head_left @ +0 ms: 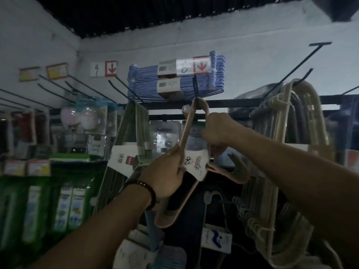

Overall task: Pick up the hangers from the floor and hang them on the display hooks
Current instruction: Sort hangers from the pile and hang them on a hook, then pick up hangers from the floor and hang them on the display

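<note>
A bundle of pale pink hangers with a white paper band is raised in front of the display wall. Its curved top loops over the tip of a black display hook at centre. My left hand grips the bundle at the paper band, on its left arm. My right hand grips the bundle higher up, just under the curved top. The bundle's lower end hangs down behind my left wrist.
Blue hangers lie on the top rail behind the hook. Green hangers hang to the left, cream hangers to the right. Several bare black hooks stick out at upper left, another bare hook at upper right. Packaged goods fill the left shelves.
</note>
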Tool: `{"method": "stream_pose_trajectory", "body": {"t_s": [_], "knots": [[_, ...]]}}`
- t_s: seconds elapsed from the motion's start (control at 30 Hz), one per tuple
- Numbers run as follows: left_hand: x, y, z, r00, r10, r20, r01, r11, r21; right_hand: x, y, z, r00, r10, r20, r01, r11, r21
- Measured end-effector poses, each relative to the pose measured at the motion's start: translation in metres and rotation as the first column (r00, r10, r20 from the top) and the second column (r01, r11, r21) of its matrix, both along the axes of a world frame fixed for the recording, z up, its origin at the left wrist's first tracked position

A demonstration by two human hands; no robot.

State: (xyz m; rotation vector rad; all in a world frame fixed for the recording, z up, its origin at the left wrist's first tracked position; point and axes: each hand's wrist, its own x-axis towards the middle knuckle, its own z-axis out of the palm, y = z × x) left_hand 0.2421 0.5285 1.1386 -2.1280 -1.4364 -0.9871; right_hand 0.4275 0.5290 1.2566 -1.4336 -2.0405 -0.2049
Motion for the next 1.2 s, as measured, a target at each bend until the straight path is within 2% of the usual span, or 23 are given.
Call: {"method": "stream_pose_trajectory", "body": {"t_s": [0.13,0.3,0.37,0.47,0.53,0.63,0.77,0.83,0.93,1.07,1.13,1.2], "knots": [[-0.008,-0.034,-0.011,0.998,0.067,0.003,-0.067,0.996,0.056,0.014,-0.013,-0.001,0.99,0.082,0.118,-0.103,0.977,0.187],[-0.023,-0.108,-0.041,0.986,0.126,0.108,-0.114,0.987,-0.111,0.019,-0.049,-0.042,0.956,0.222,0.194,-0.282,0.878,0.386],[-0.031,-0.147,-0.072,0.978,0.14,0.152,-0.117,0.982,-0.149,0.018,-0.078,-0.083,0.941,0.266,0.209,-0.332,0.85,0.41],[-0.053,-0.207,-0.146,0.951,0.201,0.235,-0.142,0.959,-0.245,-0.002,-0.131,-0.164,0.913,0.372,0.166,-0.407,0.838,0.363],[-0.072,-0.251,-0.209,0.925,0.252,0.284,-0.164,0.94,-0.3,-0.027,-0.164,-0.234,0.856,0.502,0.124,-0.516,0.818,0.253],[-0.092,-0.332,-0.307,0.845,0.389,0.368,-0.177,0.852,-0.493,-0.074,-0.212,-0.354,0.743,0.668,0.033,-0.666,0.744,-0.054],[-0.097,-0.459,-0.441,0.688,0.564,0.456,-0.104,0.699,-0.708,-0.123,-0.293,-0.508,0.653,0.737,-0.177,-0.725,0.539,-0.428],[-0.095,-0.527,-0.5,0.624,0.637,0.454,-0.04,0.606,-0.795,-0.139,-0.34,-0.578,0.621,0.76,-0.193,-0.699,0.425,-0.575],[-0.094,-0.616,-0.567,0.585,0.739,0.333,-0.024,0.426,-0.904,-0.152,-0.404,-0.667,0.614,0.769,-0.18,-0.554,0.257,-0.792],[-0.104,-0.693,-0.615,0.544,0.811,0.215,0.028,0.239,-0.971,-0.17,-0.462,-0.733,0.61,0.775,-0.166,-0.397,0.117,-0.91],[-0.112,-0.71,-0.629,0.521,0.834,0.184,0.069,0.174,-0.982,-0.185,-0.476,-0.747,0.6,0.778,-0.188,-0.353,0.046,-0.934],[-0.122,-0.715,-0.642,0.483,0.86,0.166,0.106,0.131,-0.986,-0.2,-0.48,-0.762,0.59,0.785,-0.186,-0.317,0.014,-0.948]]}}
